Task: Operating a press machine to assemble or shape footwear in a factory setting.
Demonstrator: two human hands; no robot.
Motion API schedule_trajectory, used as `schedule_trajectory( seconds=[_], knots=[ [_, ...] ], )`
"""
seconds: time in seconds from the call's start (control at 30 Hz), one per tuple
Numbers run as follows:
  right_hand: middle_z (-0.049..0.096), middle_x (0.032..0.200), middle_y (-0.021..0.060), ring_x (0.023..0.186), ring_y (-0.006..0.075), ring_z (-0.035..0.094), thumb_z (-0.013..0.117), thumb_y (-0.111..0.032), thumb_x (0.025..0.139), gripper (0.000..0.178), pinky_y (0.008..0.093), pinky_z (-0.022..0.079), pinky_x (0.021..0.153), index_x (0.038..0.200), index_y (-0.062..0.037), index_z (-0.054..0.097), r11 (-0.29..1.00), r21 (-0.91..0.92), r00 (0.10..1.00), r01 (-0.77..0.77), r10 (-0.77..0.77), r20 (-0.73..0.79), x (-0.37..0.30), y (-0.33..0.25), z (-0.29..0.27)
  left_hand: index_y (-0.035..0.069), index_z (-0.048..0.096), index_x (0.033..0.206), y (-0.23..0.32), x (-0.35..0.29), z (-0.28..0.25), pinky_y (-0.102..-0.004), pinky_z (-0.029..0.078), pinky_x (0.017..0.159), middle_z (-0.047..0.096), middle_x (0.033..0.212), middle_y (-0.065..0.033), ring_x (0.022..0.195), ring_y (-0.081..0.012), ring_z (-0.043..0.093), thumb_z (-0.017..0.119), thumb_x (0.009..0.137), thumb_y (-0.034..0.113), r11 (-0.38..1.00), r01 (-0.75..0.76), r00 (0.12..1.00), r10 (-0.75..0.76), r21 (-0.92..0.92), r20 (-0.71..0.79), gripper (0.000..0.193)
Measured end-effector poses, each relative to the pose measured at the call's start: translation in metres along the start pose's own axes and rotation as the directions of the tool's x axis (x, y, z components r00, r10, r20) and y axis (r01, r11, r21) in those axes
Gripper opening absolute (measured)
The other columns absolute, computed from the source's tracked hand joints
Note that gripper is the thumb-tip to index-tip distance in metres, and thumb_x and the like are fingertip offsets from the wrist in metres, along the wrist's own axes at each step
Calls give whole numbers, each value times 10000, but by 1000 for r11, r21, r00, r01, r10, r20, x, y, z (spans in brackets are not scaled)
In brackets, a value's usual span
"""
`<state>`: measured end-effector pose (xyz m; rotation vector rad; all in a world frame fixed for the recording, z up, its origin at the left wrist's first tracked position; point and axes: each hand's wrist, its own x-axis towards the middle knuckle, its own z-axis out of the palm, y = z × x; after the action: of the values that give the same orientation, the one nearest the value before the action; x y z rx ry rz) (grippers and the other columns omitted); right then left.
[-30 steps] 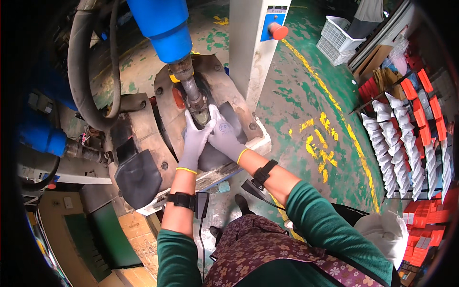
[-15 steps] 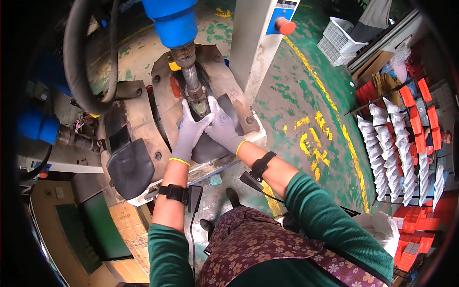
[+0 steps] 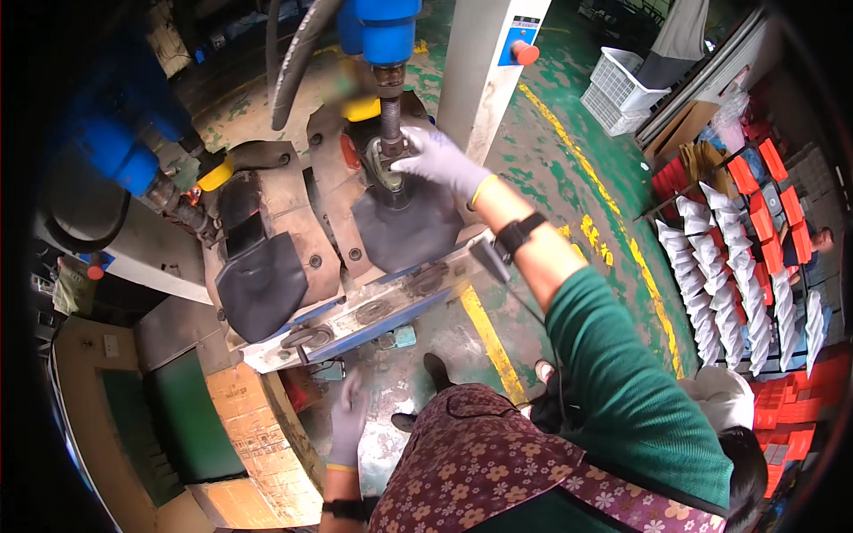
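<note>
Under blue cylinder | right grip half-closed by rod, hold unclear | left grip slack, empty

R hand fwd, curled, L hand low

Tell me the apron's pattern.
Pale flowers on purplish maroon; the apron shows best in the head view.

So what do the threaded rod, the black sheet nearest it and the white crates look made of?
Threaded rod: metal, probably steel, dull grey with thread ridges. Black sheet: rubber or leather, I can't tell; smooth, faint sheen. White crates: likely moulded plastic, matte, with gridded walls.
</note>
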<state>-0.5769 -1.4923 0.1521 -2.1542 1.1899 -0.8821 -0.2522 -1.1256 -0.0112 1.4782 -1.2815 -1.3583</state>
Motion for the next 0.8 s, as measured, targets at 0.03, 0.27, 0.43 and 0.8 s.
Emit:
schedule_trajectory(
  seconds=[0.03, 0.27, 0.43, 0.8],
  knots=[
    [683, 1097, 136, 1066, 290, 638, 785, -217, 756, 510, 353, 479, 937, 1214, -67, 616, 1000, -11, 998, -5, 6, 56, 5, -7, -5, -32, 479, 1373, -12, -31, -15, -332, 403, 1059, 533, 1399, -171, 1288, -235, 519, 573, 952, 53, 996, 65, 998, -64, 64, -17, 439],
    [640, 1209, 191, 1139, 267, 612, 789, -358, 786, 644, 371, 481, 960, 1272, 1, 567, 956, -280, 996, 92, -89, 23, 9, 3, 11, -34, 478, 1385, -120, -182, -78, -315, 445, 979, 604, 1224, -133, 1085, -204, 577, 585, 938, 107, 958, 286, 898, -271, -9, -346, 480],
    [668, 1079, 148, 1021, 228, 628, 755, -333, 841, 509, 335, 490, 911, 1189, 5, 600, 992, -77, 891, -104, 58, -451, -56, -19, 23, -4, 453, 1400, -164, -233, -139, -434, 326, 1129, 456, 1440, -215, 1363, -355, 405, 591, 926, 115, 806, 450, 644, 5, 384, -765, 508],
    [605, 683, 50, 644, 150, 568, 535, -488, 979, 453, 324, 461, 639, 864, -71, 668, 692, -132, 606, -710, 696, 385, -401, -81, 170, 67, 296, 1517, -303, -291, -224, -408, 258, 1167, 221, 1584, -221, 1442, -377, 266, 648, 828, 88, 707, 692, 543, -376, 146, -750, 774]
  ],
)
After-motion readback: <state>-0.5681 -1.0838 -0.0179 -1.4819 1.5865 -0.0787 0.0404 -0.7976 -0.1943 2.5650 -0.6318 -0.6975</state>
